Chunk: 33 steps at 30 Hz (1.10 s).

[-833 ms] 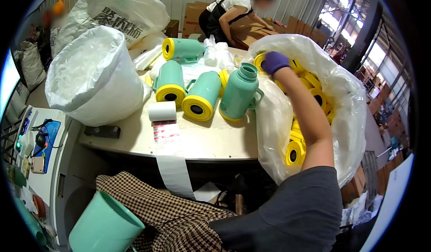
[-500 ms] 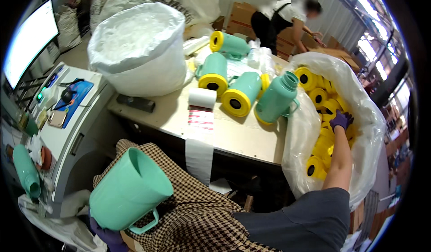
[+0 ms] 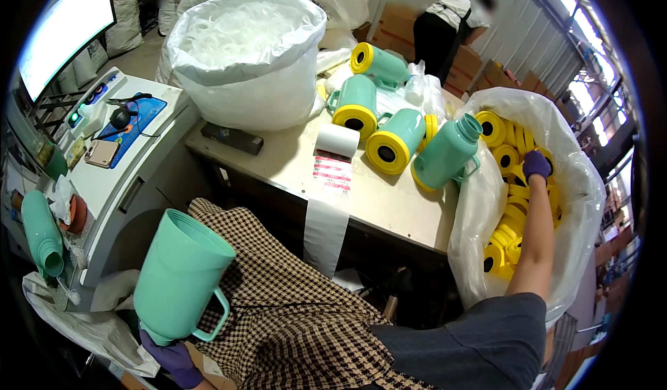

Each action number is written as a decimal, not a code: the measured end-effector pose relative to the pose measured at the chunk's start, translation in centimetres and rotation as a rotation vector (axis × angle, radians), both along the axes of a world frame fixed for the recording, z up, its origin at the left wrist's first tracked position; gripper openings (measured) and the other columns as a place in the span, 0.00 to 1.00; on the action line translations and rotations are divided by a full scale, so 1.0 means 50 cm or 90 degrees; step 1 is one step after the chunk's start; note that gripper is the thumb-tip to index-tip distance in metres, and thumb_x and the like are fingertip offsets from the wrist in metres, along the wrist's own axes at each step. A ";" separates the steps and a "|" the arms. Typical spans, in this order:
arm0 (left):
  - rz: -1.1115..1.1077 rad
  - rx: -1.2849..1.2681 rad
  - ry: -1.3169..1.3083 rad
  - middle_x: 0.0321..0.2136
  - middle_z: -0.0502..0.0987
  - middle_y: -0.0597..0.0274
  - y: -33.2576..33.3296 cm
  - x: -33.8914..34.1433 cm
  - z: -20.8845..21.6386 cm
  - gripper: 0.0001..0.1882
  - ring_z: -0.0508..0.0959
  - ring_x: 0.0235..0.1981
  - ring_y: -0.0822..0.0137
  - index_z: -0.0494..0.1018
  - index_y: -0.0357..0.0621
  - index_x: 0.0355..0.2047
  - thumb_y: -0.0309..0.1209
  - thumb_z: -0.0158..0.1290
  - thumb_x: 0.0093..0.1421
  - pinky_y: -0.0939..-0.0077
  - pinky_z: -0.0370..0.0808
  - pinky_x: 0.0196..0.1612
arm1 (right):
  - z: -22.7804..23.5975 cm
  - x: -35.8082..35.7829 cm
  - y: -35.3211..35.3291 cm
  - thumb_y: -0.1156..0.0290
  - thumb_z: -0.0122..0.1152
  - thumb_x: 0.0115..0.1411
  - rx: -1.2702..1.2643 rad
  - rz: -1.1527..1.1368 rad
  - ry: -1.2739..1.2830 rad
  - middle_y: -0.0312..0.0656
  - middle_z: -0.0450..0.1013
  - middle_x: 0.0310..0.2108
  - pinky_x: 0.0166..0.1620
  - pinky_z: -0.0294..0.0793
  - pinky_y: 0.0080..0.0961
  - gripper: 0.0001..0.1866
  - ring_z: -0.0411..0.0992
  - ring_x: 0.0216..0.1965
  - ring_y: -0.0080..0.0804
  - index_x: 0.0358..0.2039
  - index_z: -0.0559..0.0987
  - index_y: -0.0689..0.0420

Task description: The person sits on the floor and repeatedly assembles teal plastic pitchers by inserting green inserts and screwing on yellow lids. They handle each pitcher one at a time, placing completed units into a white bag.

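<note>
Perhaps could tip green casing [image 3: 177, 279], clasped low by left hand [image 3: 172, 363], eight o'clock; cannot tell right hand's [image 3: 536, 164] grip amid caps [image 3: 508, 220], three o'clock.

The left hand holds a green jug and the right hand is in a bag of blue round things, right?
Almost: in the head view, the round things are yellow, not blue. The left hand does hold a green jug, and the right hand is in the bag.
</note>
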<state>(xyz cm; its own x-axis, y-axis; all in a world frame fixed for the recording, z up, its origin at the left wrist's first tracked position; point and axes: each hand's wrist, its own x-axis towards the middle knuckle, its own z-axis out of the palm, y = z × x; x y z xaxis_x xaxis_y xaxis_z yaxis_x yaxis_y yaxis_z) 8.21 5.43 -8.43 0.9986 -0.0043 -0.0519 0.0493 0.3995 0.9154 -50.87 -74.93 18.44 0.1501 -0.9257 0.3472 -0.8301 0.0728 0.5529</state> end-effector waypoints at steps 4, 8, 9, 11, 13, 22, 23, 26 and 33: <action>0.000 0.359 -0.186 0.64 0.66 0.55 0.031 0.008 -0.046 0.25 0.73 0.59 0.56 0.58 0.43 0.69 0.37 0.41 0.75 0.63 0.74 0.56 | 0.069 -0.120 -0.105 0.68 0.60 0.59 0.296 -0.229 -0.151 0.52 0.78 0.48 0.46 0.79 0.41 0.13 0.78 0.47 0.54 0.42 0.84 0.57; 0.100 -0.022 0.048 0.66 0.64 0.55 -0.041 -0.060 0.090 0.28 0.72 0.60 0.55 0.58 0.48 0.69 0.44 0.41 0.73 0.56 0.74 0.58 | -0.040 0.015 -0.037 0.74 0.60 0.54 -0.208 0.106 -0.250 0.55 0.80 0.45 0.47 0.78 0.33 0.13 0.80 0.45 0.50 0.40 0.85 0.58; 0.131 -0.101 0.133 0.66 0.64 0.56 -0.070 -0.055 0.128 0.29 0.71 0.61 0.54 0.59 0.48 0.69 0.46 0.41 0.73 0.54 0.73 0.58 | -0.016 -0.034 -0.024 0.77 0.61 0.51 -0.218 0.162 -0.376 0.52 0.82 0.41 0.50 0.77 0.32 0.14 0.80 0.44 0.48 0.39 0.86 0.57; 0.161 -0.129 0.157 0.66 0.64 0.56 -0.053 -0.049 0.115 0.30 0.69 0.63 0.54 0.60 0.48 0.68 0.48 0.42 0.71 0.53 0.69 0.62 | 0.030 -0.015 -0.008 0.78 0.61 0.51 0.036 0.117 -0.463 0.50 0.82 0.42 0.52 0.76 0.34 0.16 0.80 0.45 0.48 0.41 0.86 0.56; 0.128 -0.090 0.061 0.65 0.64 0.56 0.004 -0.025 0.051 0.32 0.68 0.63 0.54 0.60 0.47 0.67 0.48 0.48 0.68 0.54 0.66 0.65 | 0.074 0.064 0.025 0.75 0.60 0.53 0.156 0.051 -0.484 0.52 0.81 0.43 0.55 0.75 0.38 0.17 0.78 0.47 0.52 0.44 0.86 0.55; 0.134 0.094 -0.104 0.57 0.72 0.56 -0.037 -0.033 0.074 0.25 0.73 0.57 0.58 0.67 0.41 0.60 0.44 0.40 0.72 0.58 0.71 0.61 | 0.173 0.592 0.273 0.79 0.62 0.60 0.230 0.859 -0.692 0.43 0.78 0.44 0.47 0.77 0.27 0.18 0.78 0.41 0.35 0.52 0.81 0.58; 0.132 0.003 -0.043 0.57 0.72 0.56 -0.063 -0.053 0.106 0.24 0.73 0.57 0.59 0.67 0.42 0.60 0.45 0.40 0.72 0.59 0.70 0.61 | 0.150 0.665 0.312 0.81 0.63 0.58 0.123 0.955 -0.480 0.44 0.79 0.45 0.48 0.77 0.29 0.18 0.78 0.42 0.39 0.50 0.82 0.57; 0.137 -0.122 0.035 0.58 0.72 0.57 -0.089 -0.079 0.137 0.24 0.72 0.58 0.59 0.67 0.44 0.60 0.45 0.39 0.72 0.61 0.70 0.61 | -0.027 0.874 0.421 0.81 0.61 0.54 0.296 1.157 -0.387 0.40 0.76 0.34 0.42 0.76 0.37 0.13 0.76 0.40 0.40 0.40 0.83 0.52; 0.104 0.082 -0.044 0.63 0.67 0.56 -0.021 -0.117 0.081 0.28 0.73 0.59 0.55 0.59 0.44 0.67 0.48 0.38 0.74 0.57 0.73 0.60 | -0.312 1.031 0.436 0.77 0.60 0.52 0.353 1.232 -0.168 0.39 0.72 0.30 0.34 0.74 0.39 0.14 0.75 0.34 0.42 0.36 0.83 0.42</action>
<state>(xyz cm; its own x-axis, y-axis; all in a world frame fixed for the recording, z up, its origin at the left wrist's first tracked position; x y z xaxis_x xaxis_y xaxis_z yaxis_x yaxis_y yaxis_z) 2.35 4.36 -4.37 0.9869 0.1594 0.0264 -0.0704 0.2774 0.9582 0.70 -53.13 2.83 0.8780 0.3609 0.3144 0.3555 -0.9315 0.0764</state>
